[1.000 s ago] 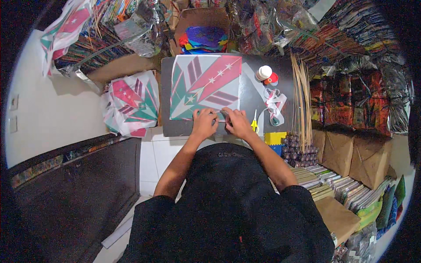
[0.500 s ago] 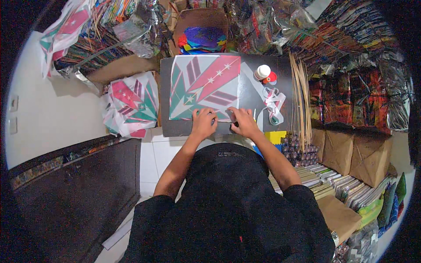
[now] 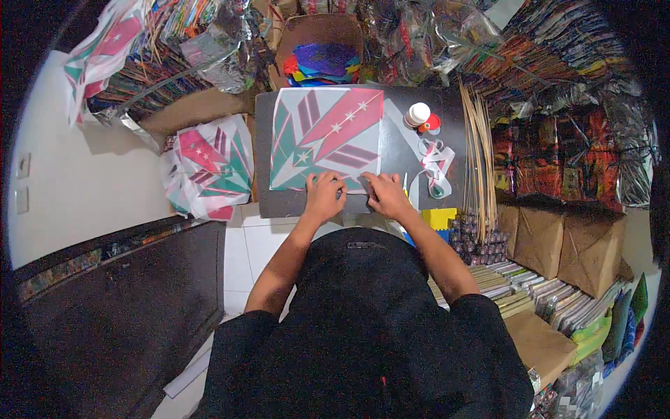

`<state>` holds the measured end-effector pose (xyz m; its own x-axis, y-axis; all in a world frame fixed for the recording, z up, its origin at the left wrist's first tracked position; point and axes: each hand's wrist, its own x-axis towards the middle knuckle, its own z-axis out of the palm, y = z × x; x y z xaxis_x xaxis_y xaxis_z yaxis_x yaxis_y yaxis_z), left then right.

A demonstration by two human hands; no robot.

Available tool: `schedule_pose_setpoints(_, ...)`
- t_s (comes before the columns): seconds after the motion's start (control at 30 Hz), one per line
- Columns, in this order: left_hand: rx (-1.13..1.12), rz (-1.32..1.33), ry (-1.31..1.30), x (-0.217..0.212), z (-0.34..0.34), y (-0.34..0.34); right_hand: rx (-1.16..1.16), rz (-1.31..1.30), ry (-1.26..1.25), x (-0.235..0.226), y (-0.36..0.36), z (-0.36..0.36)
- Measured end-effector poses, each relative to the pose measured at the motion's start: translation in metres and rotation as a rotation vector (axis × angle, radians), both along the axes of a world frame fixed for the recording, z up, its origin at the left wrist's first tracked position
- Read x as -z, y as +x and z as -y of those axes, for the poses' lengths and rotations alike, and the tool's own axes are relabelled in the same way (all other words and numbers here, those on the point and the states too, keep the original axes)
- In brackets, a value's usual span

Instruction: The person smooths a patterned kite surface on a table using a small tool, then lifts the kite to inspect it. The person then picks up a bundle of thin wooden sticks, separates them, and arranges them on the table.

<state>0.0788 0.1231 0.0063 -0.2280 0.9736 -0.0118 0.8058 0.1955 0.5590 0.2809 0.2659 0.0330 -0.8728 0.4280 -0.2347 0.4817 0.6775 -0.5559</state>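
On the dark board [image 3: 321, 207] in front of me lies a square, thin kite sheet [image 3: 335, 140], printed in red, green, white and maroon with white stars. A thin line like a stick runs along its diagonal. Both my hands are at its near edge. My left hand [image 3: 325, 195] has its fingers bent, the tips pressed down on that edge. Close to the near right corner, my right hand [image 3: 387, 194] has its fingers and thumb bent over the same edge. The fingers partly hide the edge.
Right of the sheet are a white bottle [image 3: 418, 114], a red round lid [image 3: 431, 124] and a tangled white strip [image 3: 437, 167]. Long thin sticks [image 3: 477, 153] stand along the board's right side. More printed sheets [image 3: 209, 167] are piled at the left. Brown cartons [image 3: 586, 244] stand at right.
My right hand's fingers and thumb have drawn a little closer together at the sheet's near edge. My left hand has hardly moved.
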Motion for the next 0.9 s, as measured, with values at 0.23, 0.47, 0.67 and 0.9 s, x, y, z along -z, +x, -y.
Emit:
schedule_pose_setpoints(0.23,-0.001,-0.003,-0.013,0.005,0.001,-0.001,0.034,-0.002,-0.033,-0.006,0.005,-0.003)
schedule_pose_setpoints(0.47,0.007,0.018,-0.021,0.003,0.001,0.0,0.13,-0.21,0.103,0.004,0.017,0.002)
schedule_pose_setpoints(0.67,0.013,0.025,-0.044,0.003,0.001,0.0,0.146,-0.092,0.021,0.004,0.022,0.002)
schedule_pose_setpoints(0.9,0.013,0.016,-0.068,-0.003,0.0,0.001,0.162,-0.152,0.098,0.013,0.022,0.007)
